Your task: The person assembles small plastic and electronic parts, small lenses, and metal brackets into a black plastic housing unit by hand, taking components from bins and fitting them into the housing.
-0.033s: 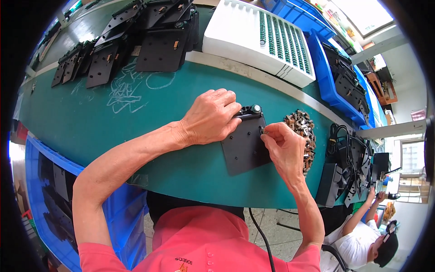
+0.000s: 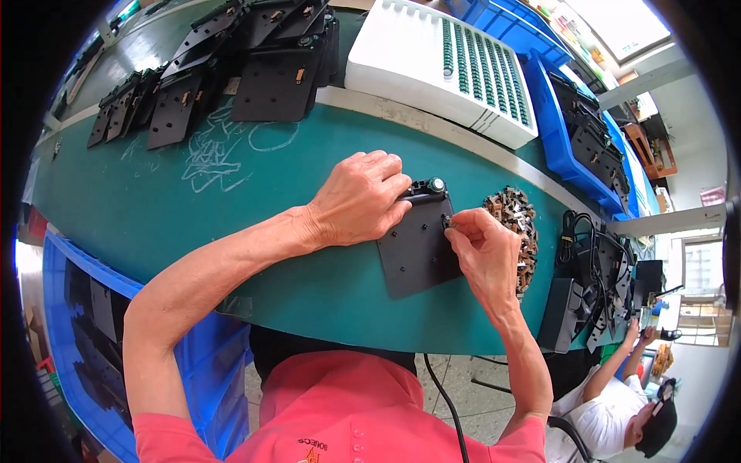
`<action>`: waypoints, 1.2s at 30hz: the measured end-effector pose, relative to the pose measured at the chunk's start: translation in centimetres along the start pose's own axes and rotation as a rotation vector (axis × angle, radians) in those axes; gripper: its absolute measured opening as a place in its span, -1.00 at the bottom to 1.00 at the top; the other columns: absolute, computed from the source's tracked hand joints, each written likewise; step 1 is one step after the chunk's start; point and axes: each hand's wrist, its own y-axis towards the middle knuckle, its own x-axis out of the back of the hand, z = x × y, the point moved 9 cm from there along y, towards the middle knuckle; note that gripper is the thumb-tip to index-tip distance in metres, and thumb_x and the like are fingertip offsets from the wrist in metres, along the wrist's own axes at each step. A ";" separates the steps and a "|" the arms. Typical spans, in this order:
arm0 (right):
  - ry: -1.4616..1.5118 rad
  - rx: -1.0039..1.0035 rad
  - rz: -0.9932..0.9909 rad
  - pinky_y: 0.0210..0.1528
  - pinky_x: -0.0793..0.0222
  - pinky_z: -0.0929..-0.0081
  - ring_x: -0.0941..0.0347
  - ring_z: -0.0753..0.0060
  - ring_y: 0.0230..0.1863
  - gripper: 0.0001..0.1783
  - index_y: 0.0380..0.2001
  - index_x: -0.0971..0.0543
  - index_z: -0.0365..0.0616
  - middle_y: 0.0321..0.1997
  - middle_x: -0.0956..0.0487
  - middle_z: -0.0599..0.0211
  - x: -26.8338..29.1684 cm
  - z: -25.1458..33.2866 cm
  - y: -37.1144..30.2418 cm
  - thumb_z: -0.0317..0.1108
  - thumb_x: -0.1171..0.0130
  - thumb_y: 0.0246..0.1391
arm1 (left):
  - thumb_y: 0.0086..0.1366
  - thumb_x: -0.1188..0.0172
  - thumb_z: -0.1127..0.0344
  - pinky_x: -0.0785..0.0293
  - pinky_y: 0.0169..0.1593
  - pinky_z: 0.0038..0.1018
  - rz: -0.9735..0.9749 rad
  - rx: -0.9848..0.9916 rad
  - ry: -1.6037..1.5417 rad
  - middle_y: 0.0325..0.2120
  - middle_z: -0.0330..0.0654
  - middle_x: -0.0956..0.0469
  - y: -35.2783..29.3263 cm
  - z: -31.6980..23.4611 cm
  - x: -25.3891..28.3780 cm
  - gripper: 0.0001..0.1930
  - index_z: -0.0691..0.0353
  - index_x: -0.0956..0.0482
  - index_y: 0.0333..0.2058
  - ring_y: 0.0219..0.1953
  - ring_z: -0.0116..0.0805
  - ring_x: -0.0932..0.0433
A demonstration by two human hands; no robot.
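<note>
A flat black plate (image 2: 417, 258) with small holes or studs lies on the green work table in front of me. Along its far edge runs a hinge-like bar ending in a round green-and-silver piece (image 2: 437, 185). My left hand (image 2: 363, 199) is closed over the plate's far left edge, its fingertips hidden from view. My right hand (image 2: 486, 245) pinches at the plate's right edge, thumb against forefinger; what sits between them is too small to make out. Just beyond that hand lies a heap of small brown and metallic clips (image 2: 515, 216), partly covered by it.
Finished-looking black plates (image 2: 274, 89) stand at the far left. A white foam tray (image 2: 409, 73) holds rows of green round pieces. Blue bins (image 2: 552, 135) of black parts sit at far right and lower left. Right of the clips lie black cables (image 2: 575, 239); a co-worker (image 2: 610, 413) sits beyond.
</note>
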 end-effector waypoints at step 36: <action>-0.323 -0.027 0.057 -0.37 -0.46 0.30 -0.61 0.16 -0.47 -0.85 -0.46 -0.61 -0.20 -0.50 -0.65 0.18 0.4 0.7 0.5 -0.35 -0.33 -0.01 | 0.07 -0.34 0.35 -0.46 -0.18 -0.26 0.001 -0.004 -0.008 -0.39 -0.08 -0.45 -0.1 0.0 -0.1 -0.75 0.33 -0.53 -0.31 -0.30 -0.11 -0.48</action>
